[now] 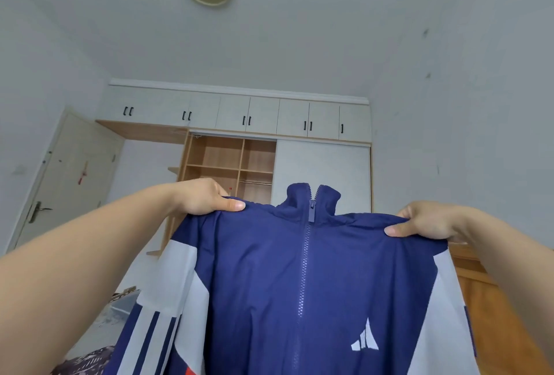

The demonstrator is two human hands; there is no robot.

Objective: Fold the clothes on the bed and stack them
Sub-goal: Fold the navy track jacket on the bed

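Observation:
A navy blue zip-up track jacket point(269, 278) with white sleeve panels and a white logo on the chest hangs upright in front of me, zipped to the collar. My left hand point(207, 197) pinches its left shoulder seam. On the other side, my right hand point(425, 221) pinches the right shoulder. Both arms are raised and held apart, so the jacket is spread flat between them. The jacket's lower part runs out of the frame, and it hides the bed.
A wardrobe point(320, 173) with open wooden shelves point(227, 164) and white upper cabinets stands across the room. A door point(69, 182) is at the left. A patterned fabric point(84, 362) shows at the bottom left and a wooden surface point(491, 314) at the right.

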